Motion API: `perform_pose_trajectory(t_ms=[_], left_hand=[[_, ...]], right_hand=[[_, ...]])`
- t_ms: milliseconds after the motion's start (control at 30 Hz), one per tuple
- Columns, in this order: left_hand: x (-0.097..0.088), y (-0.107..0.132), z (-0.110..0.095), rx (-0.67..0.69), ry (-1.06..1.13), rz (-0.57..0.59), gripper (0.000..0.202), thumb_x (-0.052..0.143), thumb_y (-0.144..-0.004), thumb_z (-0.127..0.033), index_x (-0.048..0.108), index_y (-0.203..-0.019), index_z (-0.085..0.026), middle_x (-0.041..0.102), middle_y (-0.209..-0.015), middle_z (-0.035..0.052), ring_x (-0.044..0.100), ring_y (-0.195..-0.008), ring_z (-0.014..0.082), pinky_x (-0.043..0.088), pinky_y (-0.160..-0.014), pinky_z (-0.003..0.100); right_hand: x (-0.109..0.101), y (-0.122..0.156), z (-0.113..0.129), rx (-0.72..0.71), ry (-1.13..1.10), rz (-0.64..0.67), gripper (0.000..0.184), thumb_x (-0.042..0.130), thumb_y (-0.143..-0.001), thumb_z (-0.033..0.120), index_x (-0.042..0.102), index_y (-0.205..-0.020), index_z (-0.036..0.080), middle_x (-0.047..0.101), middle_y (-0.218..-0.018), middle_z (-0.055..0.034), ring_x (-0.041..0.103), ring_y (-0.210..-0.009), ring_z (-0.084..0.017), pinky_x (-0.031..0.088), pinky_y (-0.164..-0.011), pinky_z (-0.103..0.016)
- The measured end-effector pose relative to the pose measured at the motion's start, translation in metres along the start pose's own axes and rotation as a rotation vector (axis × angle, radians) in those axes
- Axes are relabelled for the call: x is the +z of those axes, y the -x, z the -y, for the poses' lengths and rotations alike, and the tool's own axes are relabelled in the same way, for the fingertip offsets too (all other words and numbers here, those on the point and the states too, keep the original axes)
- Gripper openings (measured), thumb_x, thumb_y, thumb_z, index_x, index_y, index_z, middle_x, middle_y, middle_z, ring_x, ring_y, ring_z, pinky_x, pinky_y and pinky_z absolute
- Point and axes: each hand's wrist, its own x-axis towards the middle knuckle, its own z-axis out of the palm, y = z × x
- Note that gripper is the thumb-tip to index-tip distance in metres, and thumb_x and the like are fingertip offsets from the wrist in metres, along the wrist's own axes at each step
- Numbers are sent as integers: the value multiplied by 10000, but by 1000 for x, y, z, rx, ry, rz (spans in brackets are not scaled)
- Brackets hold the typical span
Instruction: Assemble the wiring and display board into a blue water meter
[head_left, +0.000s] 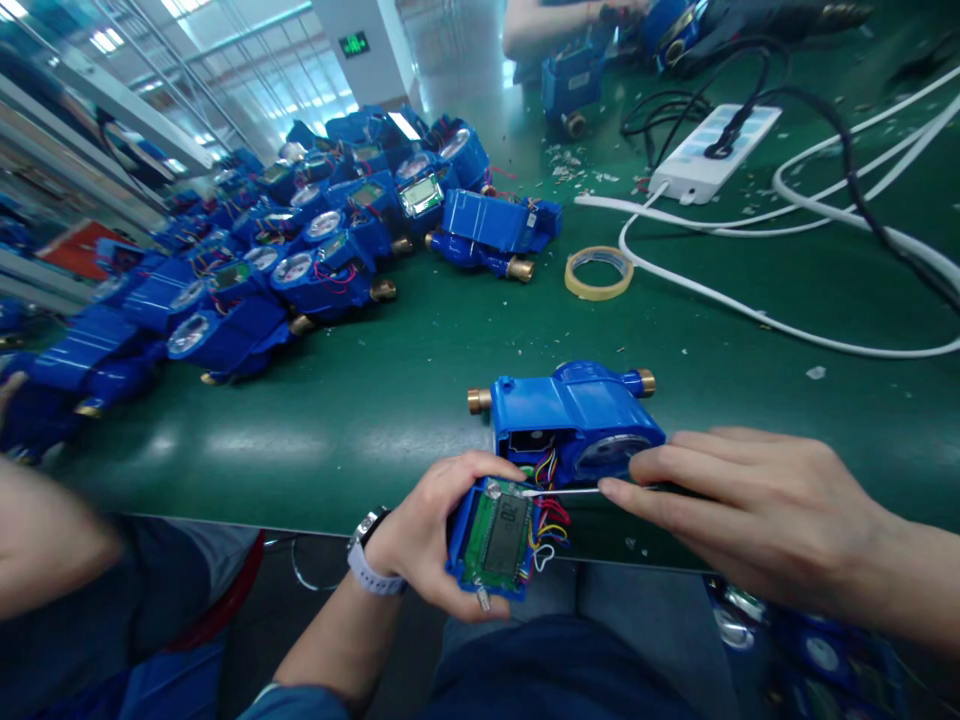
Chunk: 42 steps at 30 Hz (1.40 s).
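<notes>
A heap of blue water meters [300, 260] lies far left on the green table [375, 400]; at the table's front edge the left hand [427, 535] is closed around a blue display module [499, 540], LCD board up, coloured wires [547, 470] joining it to the opened water meter [577, 410] just behind. The right hand [757, 510], fingers [652, 497] pinched together, holds a thin metal tool [562, 491] whose tip meets the module's upper corner.

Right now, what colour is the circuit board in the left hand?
Green circuit board; the head view shows it best.
</notes>
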Motion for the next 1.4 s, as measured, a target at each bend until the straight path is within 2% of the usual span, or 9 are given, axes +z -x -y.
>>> perform_pose_trajectory(t_ms=[367,533,633,767,900,1033,1200,1300,1400], left_hand=[[15,7,10,7,58,-57,779,782,-654,-592,492,-1276,-223,647,-1081,96,674,-890,233,583,-766,354],[23,14,9,-52,-12,-127,854,822,-624,-586,469,-1302,-206,626,-1111,122,661,-994,293,571,-876,440],[37,21,5,-107,-100,-211,916,832,-604,-615,444,-1328,-211,607,-1154,128,649,-1044,311,559,-905,456],[71,32,-1,-221,-39,-311,1017,813,-584,-670,367,-1378,-219,549,-1248,146,621,-1105,322,529,-955,491],[98,37,-10,-299,217,-297,998,768,-625,-702,326,-1385,-230,531,-1295,148,584,-1165,324,497,-988,488],[91,25,-14,-438,467,-125,778,716,-795,-567,327,-1379,-230,616,-1241,124,626,-1113,273,511,-952,417],[65,1,-7,-398,289,118,794,844,-659,-508,471,-1286,-195,637,-1227,126,638,-1103,316,517,-945,453],[62,-5,-3,-322,141,110,748,859,-618,-534,515,-1187,-188,675,-1103,103,679,-977,301,559,-837,422],[70,-1,0,-223,25,15,803,860,-575,-592,490,-1161,-186,674,-1041,97,692,-927,293,573,-820,421]], right_hand=[[4,-9,12,197,-401,-5,301,424,-990,92,607,-1193,217,635,-929,-31,591,-721,-138,418,-574,-239],[-3,4,20,641,-659,-139,224,531,-991,286,626,-1190,325,676,-1074,4,639,-957,-165,505,-809,-241],[3,9,41,931,-908,-136,202,576,-956,425,673,-980,250,675,-858,-17,638,-785,-175,515,-664,-239],[29,6,75,1127,-1184,-123,295,596,-914,463,575,-796,193,607,-761,-12,425,-499,-92,366,-437,-211],[53,5,87,1186,-1229,-271,246,646,-857,405,518,-821,197,562,-764,10,381,-492,-81,334,-432,-210],[56,9,75,1126,-1209,-306,207,656,-805,341,508,-814,196,532,-717,26,452,-560,-107,389,-499,-219],[45,11,57,975,-1221,-213,148,704,-776,270,599,-803,170,604,-774,-8,556,-733,-154,465,-660,-254],[33,17,53,950,-1088,-232,170,635,-879,310,657,-971,169,670,-897,-45,557,-701,-140,470,-622,-246],[17,26,62,1055,-946,-377,196,546,-952,322,653,-1048,189,691,-902,-49,514,-573,-109,447,-497,-209]])
